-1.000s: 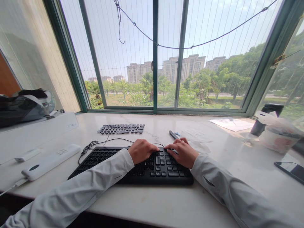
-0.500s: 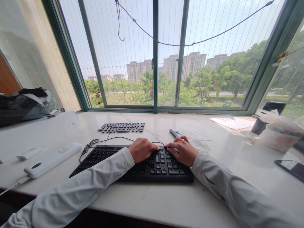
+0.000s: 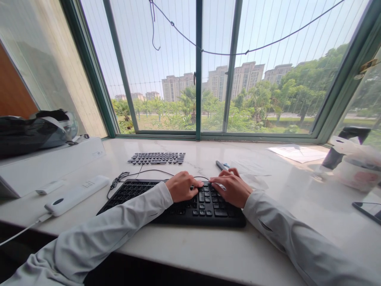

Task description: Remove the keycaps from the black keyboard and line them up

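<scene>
A black keyboard (image 3: pixel 202 219) lies in front of me on the pale countertop. Most of its left side shows dark, without the raised keycaps that stand on the number block at right. My left hand (image 3: pixel 183 186) rests over it with curled fingers, thumb and index tips at the upper edge near the number block. Whatever those tips may hold is hidden. My right hand (image 3: pixel 231 186) lies over the top right corner, fingers apart, the index tip touching beside the left fingertips. Behind the keyboard, loose black keycaps (image 3: pixel 157 158) are laid out in rows.
A grey pen-like tool (image 3: pixel 220 165) and clear plastic wrap (image 3: pixel 253 174) lie behind my right hand. At left are a white power bank (image 3: pixel 77 196) with a cable and a helmet (image 3: pixel 38 131) on a white box (image 3: pixel 59 161). A phone (image 3: pixel 369 210) and a bagged tub (image 3: pixel 355 171) stand right.
The whole view has shifted slightly, so things appear a little farther right. Both hands keep nearly the same position on the keyboard.
</scene>
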The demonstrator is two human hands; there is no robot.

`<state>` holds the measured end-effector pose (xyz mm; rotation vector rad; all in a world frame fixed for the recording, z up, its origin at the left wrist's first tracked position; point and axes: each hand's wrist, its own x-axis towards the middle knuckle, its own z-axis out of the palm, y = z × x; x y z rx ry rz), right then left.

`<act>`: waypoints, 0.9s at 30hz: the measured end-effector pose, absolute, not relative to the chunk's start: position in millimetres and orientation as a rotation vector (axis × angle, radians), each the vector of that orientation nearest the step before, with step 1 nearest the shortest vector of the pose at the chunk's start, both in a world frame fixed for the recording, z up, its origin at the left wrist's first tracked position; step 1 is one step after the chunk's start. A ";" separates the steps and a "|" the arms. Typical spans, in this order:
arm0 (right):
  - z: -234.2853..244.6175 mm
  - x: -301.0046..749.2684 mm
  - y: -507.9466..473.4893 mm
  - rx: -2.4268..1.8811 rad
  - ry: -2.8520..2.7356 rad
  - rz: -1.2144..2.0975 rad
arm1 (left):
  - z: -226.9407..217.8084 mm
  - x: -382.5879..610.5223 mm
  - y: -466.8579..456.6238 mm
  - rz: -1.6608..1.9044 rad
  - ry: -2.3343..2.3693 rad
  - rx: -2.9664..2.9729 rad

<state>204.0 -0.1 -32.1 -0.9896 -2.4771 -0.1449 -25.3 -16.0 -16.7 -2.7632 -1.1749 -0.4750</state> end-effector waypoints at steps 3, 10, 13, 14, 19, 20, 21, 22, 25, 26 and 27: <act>-27.6 195.0 -8.0 -0.949 -2.502 -0.186 | -16.3 -23.3 -18.0 -0.442 -1.149 -2.756; -22.8 180.3 -18.6 -1.044 -2.603 -0.226 | -13.8 -24.3 -17.1 -0.494 -1.201 -2.791; -24.9 179.7 -18.0 -1.054 -2.616 -0.245 | -16.2 -25.6 -15.3 -0.517 -1.189 -2.820; -25.7 179.8 -17.6 -1.051 -2.615 -0.247 | -17.2 -25.5 -15.1 -0.496 -1.173 -2.813; -28.0 181.6 -16.6 -1.013 -2.585 -0.219 | -19.8 -23.3 -16.4 -0.421 -1.166 -2.762; -28.1 182.1 -16.7 -1.006 -2.578 -0.209 | -19.9 -23.1 -16.7 -0.407 -1.168 -2.753; -28.1 182.7 -16.7 -1.000 -2.569 -0.195 | -20.0 -23.2 -16.8 -0.398 -1.165 -2.743; -28.0 183.3 -16.8 -0.995 -2.557 -0.179 | -20.0 -23.5 -16.8 -0.400 -1.157 -2.735; -27.2 185.5 -16.9 -0.995 -2.524 -0.146 | -20.4 -25.3 -15.4 -0.474 -1.155 -2.690; -26.8 186.2 -16.8 -0.998 -2.517 -0.150 | -20.6 -26.1 -14.7 -0.507 -1.172 -2.661; -26.3 186.9 -16.7 -1.001 -2.511 -0.160 | -20.7 -26.9 -14.0 -0.536 -1.194 -2.628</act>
